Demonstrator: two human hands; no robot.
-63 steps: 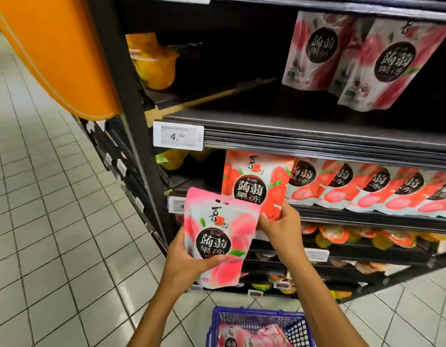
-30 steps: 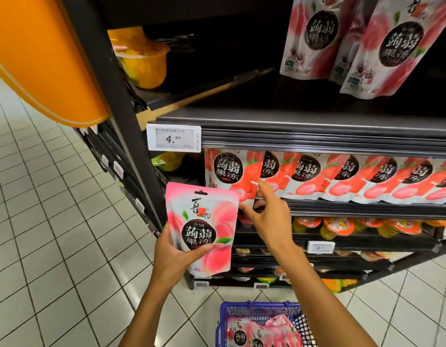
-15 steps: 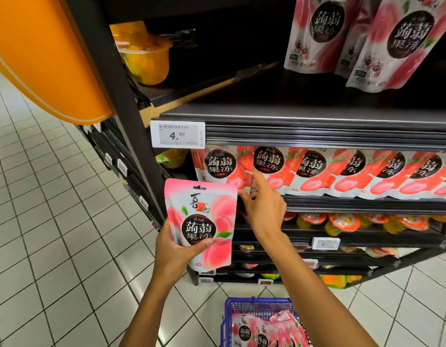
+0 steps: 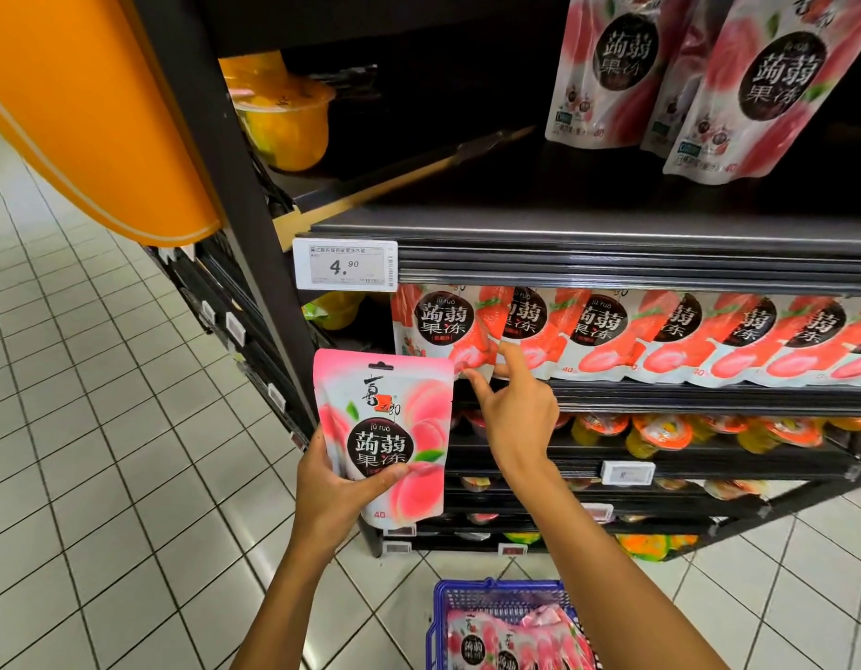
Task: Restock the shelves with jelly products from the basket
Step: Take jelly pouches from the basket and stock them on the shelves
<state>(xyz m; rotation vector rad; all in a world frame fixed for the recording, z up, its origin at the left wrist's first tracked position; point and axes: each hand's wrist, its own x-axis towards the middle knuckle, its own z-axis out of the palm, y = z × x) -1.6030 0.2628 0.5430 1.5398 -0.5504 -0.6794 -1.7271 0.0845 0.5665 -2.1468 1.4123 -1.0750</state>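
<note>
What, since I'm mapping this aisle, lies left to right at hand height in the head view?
White tiled floor → peach jelly pouch held in the left hand → right hand → orange-lidded jelly cups

One head-worn wide-angle camera looks forward and down — close to the shelves (image 4: pixel 612 263).

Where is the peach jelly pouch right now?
Head view, lower centre: the peach jelly pouch is held in the left hand, just left of the right hand and below the 4.90 price tag.
</note>
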